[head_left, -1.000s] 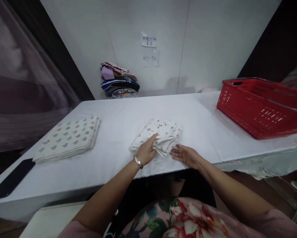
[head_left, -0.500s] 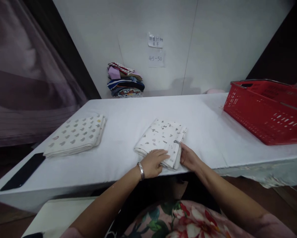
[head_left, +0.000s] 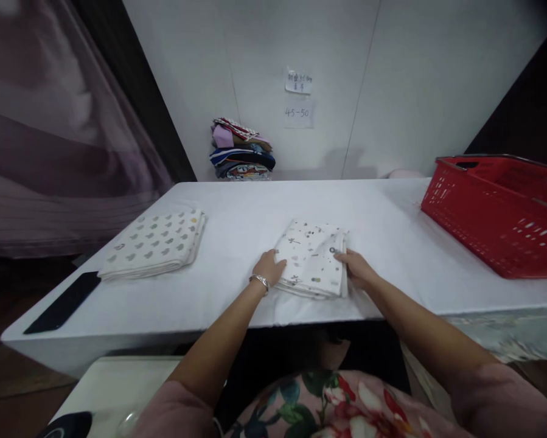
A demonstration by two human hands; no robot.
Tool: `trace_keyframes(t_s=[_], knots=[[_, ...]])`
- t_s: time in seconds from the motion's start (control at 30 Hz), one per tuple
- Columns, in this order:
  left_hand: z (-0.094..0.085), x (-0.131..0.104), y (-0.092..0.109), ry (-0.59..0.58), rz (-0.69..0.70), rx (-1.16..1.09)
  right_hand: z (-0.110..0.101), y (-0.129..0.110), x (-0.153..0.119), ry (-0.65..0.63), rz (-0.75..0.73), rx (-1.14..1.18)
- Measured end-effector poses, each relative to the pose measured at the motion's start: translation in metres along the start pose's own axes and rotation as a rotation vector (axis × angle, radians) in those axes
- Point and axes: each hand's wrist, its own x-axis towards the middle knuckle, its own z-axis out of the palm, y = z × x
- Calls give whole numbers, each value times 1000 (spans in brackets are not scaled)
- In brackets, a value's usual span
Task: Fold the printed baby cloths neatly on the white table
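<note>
A folded white cloth with small dark prints (head_left: 310, 258) lies near the front edge of the white table, between my two hands. My left hand (head_left: 268, 267), with a silver bracelet at the wrist, grips the cloth's left edge, thumb on top and the other fingers partly hidden. At the right edge my right hand (head_left: 356, 267) pinches the layers, its thumb over the print and its fingers underneath. Further left, apart from both hands, rests another folded white cloth with grey-green leaf-like prints (head_left: 157, 243).
A dark flat phone-like slab (head_left: 63, 303) lies on the table's (head_left: 236, 213) left front corner. The red basket (head_left: 496, 219) stands at the right. Against the wall sits a stack of folded fabrics (head_left: 242, 151), below paper signs (head_left: 299, 114). A pale surface (head_left: 113, 389) is low at left.
My left hand has shifted from the cloth's front edge to its left edge. The cloth now lies squarer, its right side straightened. My right hand still holds the right edge. The view has turned slightly left.
</note>
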Motion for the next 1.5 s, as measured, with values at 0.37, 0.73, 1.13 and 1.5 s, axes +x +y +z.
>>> trace_keyframes(t_s=[0.37, 0.73, 1.13, 1.5], knots=[[18, -20, 12, 43, 86, -103, -60, -13, 18, 123, 41, -64], [60, -27, 111, 53, 734, 20, -73, 9, -31, 59, -79, 137], [86, -14, 135, -20, 695, 56, -73, 25, -38, 55, -273, 124], [72, -13, 155, 81, 556, -190, -71, 26, -36, 54, -307, 109]])
